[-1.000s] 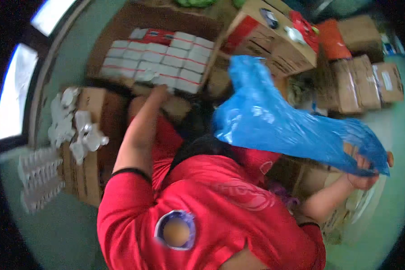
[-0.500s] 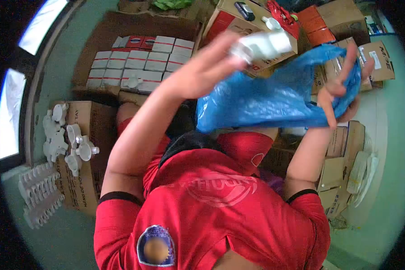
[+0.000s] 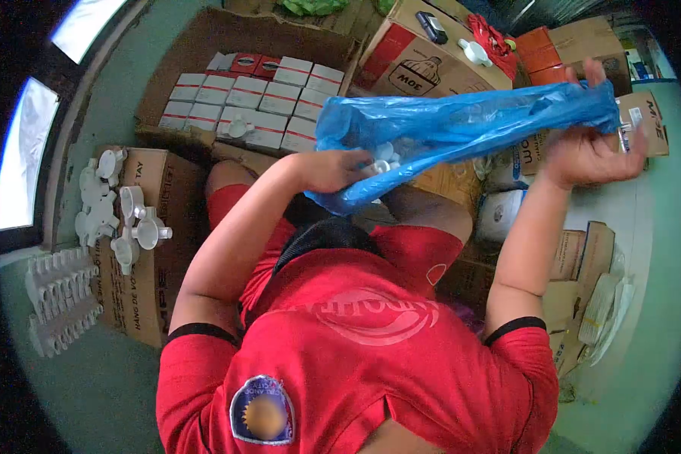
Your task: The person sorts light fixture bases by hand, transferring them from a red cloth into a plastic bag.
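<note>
Blue plastic bag (image 3: 461, 129) stretched across upper centre, running from about 9 o'clock low end to 3 o'clock high end, sagging at the left. White plastic parts (image 3: 382, 159) visible through the film near the low end, bunched together.

Left hand (image 3: 333, 170) at the bag's lower left end, fingers curled under and around the film, cupping the bulge with the white parts. Closed on the bag; fingertips partly hidden by plastic.

Right hand (image 3: 590, 151) at 2 o'clock, raised, gripping the bag's other end. Thumb and palm clamp the bunched film, index finger sticking up past the top edge, other fingers loosely spread behind it.

Red shirt (image 3: 356, 356) fills the lower half, 6 o'clock.

Surroundings:
- Open carton of small white boxes (image 3: 250, 98) with red stripes at 11 o'clock, packed in rows, touching each other.
- Cardboard box (image 3: 140, 257) at 9 o'clock, white funnel-shaped pieces (image 3: 121, 219) piled on its top.
- White ribbed trays (image 3: 57, 299) at 8 o'clock on the green floor (image 3: 98, 386), just beside that box.
- Printed carton (image 3: 424, 68) at 12 o'clock, behind the bag, a dark object and a white piece on top.
- Brown cartons (image 3: 575, 38) at 1 o'clock, stacked close.
- Flattened cardboard (image 3: 583, 280) at 4 o'clock, beside the right forearm.
</note>
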